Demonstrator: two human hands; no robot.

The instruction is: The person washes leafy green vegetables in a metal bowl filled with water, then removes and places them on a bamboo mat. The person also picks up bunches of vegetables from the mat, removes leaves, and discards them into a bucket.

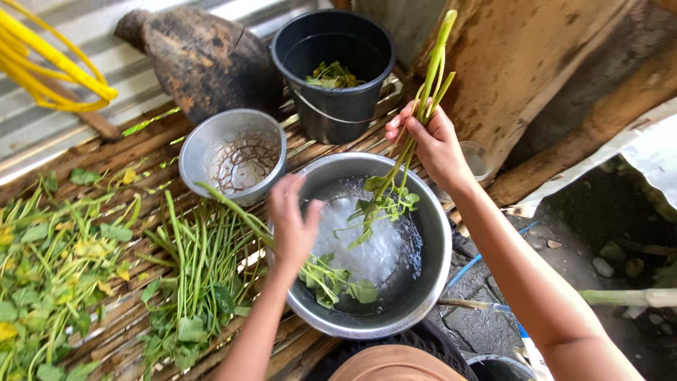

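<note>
Stems [423, 85] green, leafy, dripping | right hand [434, 144] grip closed on them | left hand [293, 222] blurred, unclear

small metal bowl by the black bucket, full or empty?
Empty: the small metal bowl stands upright and its patterned bottom shows bare, with no water or greens inside.

No packages, labels, signs or screens in view. Nothing here carries a printed face, a wrapper or a display.
</note>
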